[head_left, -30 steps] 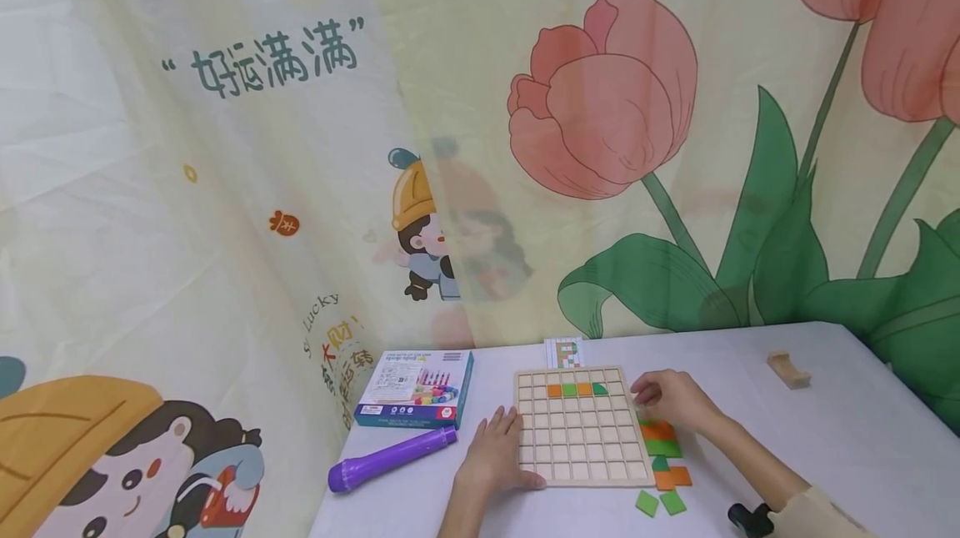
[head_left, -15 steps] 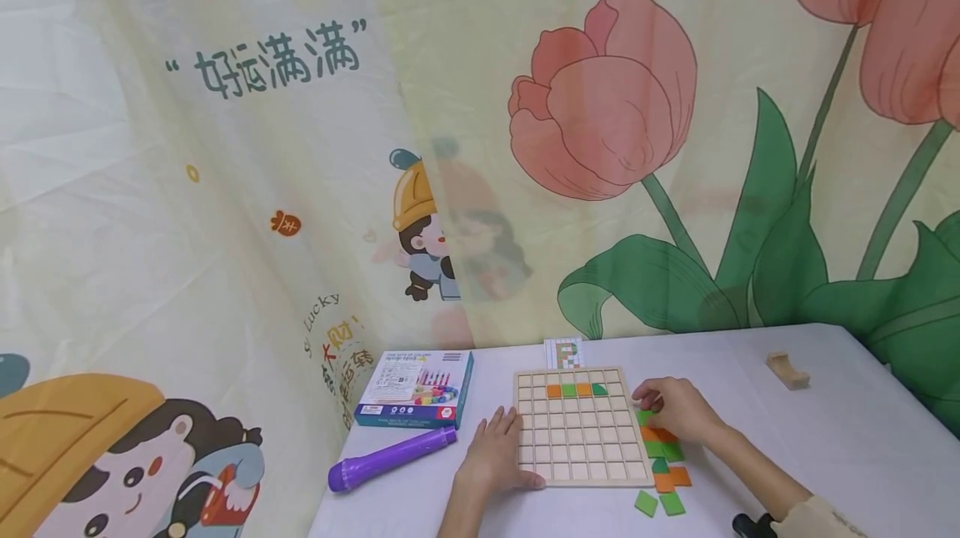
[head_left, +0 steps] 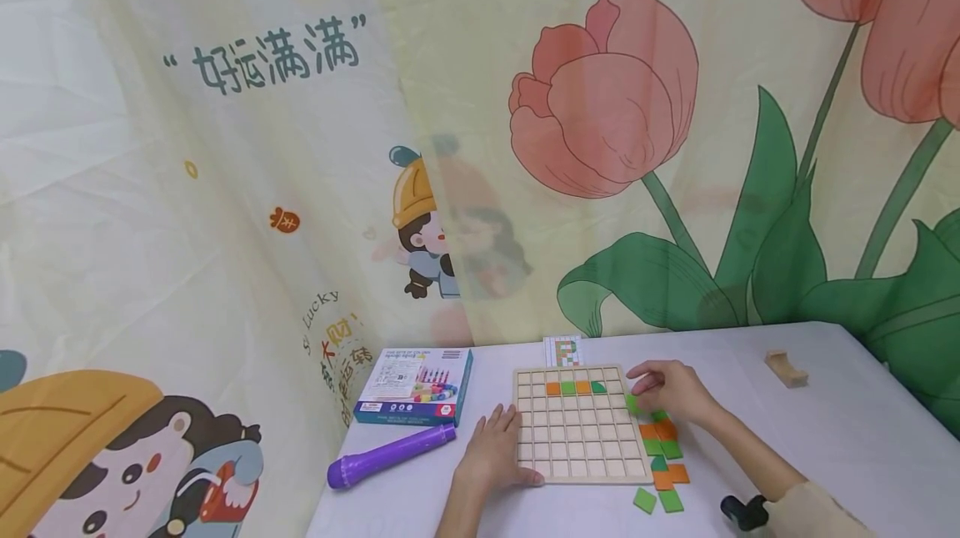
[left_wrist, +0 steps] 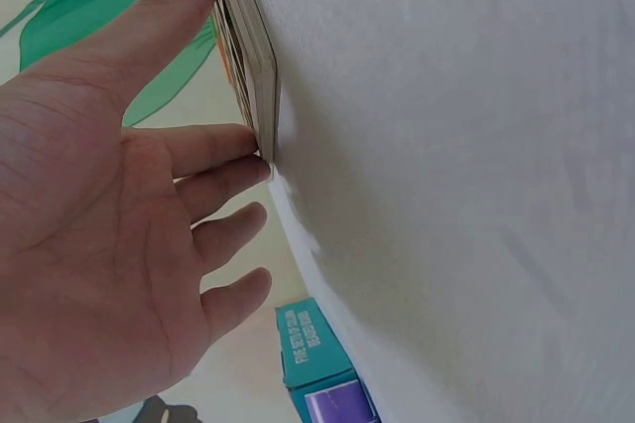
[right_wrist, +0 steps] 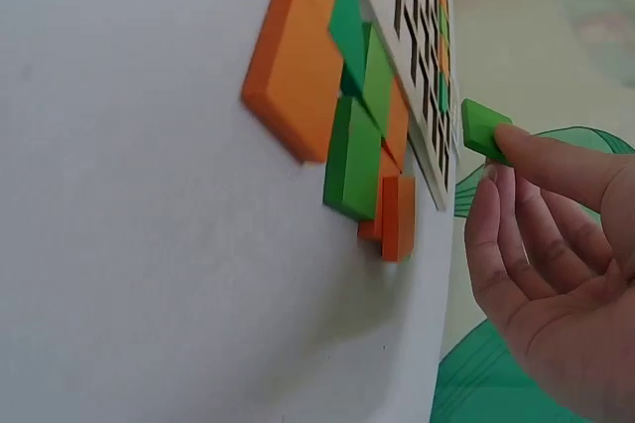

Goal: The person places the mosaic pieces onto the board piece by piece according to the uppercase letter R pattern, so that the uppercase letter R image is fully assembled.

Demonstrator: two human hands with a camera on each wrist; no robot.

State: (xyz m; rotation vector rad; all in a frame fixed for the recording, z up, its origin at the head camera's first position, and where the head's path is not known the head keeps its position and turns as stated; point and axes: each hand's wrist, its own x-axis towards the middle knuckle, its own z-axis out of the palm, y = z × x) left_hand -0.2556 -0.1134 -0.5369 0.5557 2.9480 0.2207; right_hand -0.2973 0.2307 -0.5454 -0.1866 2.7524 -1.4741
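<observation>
A wooden grid board lies on the table. One row of it holds orange and green square tiles and a green quarter-round tile. My left hand rests at the board's left edge, its fingers spread and fairly straight. In the left wrist view the thumb and fingertips touch the board's side. Just right of the board, my right hand pinches a green square tile between thumb and fingers, held above the table. Below that hand lie several loose orange and green tiles.
A pattern card stands behind the board. To the left are a boxed set and a purple microphone-shaped tube. A small wooden block sits at the far right. Some black object is by the right sleeve.
My right hand has moved slightly up and left from the loose tiles, and the green tile in its fingers now shows near the board's right edge. The left hand has stayed put.
</observation>
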